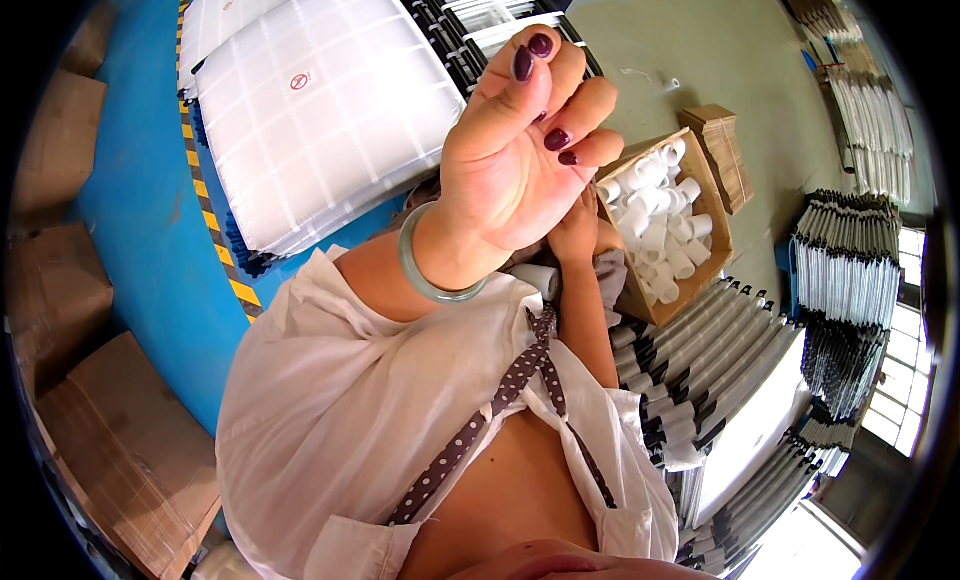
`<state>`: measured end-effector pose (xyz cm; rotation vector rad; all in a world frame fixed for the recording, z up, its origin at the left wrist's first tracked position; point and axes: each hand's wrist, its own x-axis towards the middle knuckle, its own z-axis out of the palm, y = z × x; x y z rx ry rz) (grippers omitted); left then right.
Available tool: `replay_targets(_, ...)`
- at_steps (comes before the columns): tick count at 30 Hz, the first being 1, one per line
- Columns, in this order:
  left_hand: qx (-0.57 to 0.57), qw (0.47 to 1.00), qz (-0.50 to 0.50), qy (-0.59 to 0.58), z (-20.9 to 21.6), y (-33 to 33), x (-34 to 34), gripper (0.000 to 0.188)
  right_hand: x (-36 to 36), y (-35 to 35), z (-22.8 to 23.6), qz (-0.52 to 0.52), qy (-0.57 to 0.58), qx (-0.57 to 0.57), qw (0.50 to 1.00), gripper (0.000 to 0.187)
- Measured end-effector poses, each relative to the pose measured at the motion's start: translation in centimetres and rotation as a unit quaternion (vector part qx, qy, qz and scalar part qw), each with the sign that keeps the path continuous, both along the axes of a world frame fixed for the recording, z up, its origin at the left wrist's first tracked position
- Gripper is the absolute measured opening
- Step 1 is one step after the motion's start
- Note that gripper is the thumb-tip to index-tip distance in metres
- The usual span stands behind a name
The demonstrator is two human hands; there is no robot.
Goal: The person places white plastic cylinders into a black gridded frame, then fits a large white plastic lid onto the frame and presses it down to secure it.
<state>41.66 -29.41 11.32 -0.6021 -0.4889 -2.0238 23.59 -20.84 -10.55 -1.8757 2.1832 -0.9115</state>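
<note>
My left hand (525,145) is raised before my chest, palm toward me, a pale green bangle (418,255) round its wrist. Its fingers curl loosely, with the thumb tip close by the index fingertip, and the bare palm holds nothing visible. Lower down, my right hand (574,230) rests near my lap beside the cardboard box of white parts (632,302). The left hand partly covers it, so its fingers are hidden. Short white plastic cylinders (655,220) fill that box in a loose heap. Next to my lap lies a pale tube-shaped piece (540,278), partly covered.
A large stack wrapped in clear film (330,110) stands ahead on the left, beside black-and-white striped parts (490,10). Brown cartons (130,440) line the left side. At right are flattened cardboard (718,158), rows of white tubes with black ends (700,350) and tall stacks (848,255).
</note>
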Motion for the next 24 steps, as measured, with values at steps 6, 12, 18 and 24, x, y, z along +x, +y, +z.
replay_targets(6,-0.035,0.999,0.025,-0.001,-0.1,-0.1,-0.5,0.012,0.3,0.0,0.4,-0.017,0.002,-0.001,1.0,0.05)
replay_targets(12,-0.036,0.999,0.033,-0.024,-0.3,0.2,-0.6,0.018,0.3,0.1,0.3,-0.017,0.006,-0.006,1.0,0.049)
replay_targets(18,-0.035,0.997,0.053,-0.051,0.3,1.0,-0.4,0.017,-0.2,0.0,-0.6,0.002,0.026,-0.007,1.0,0.049)
replay_targets(24,-0.063,0.991,0.036,-0.114,5.5,4.8,1.0,0.007,0.7,-0.1,0.6,-0.031,0.011,-0.006,0.999,0.049)
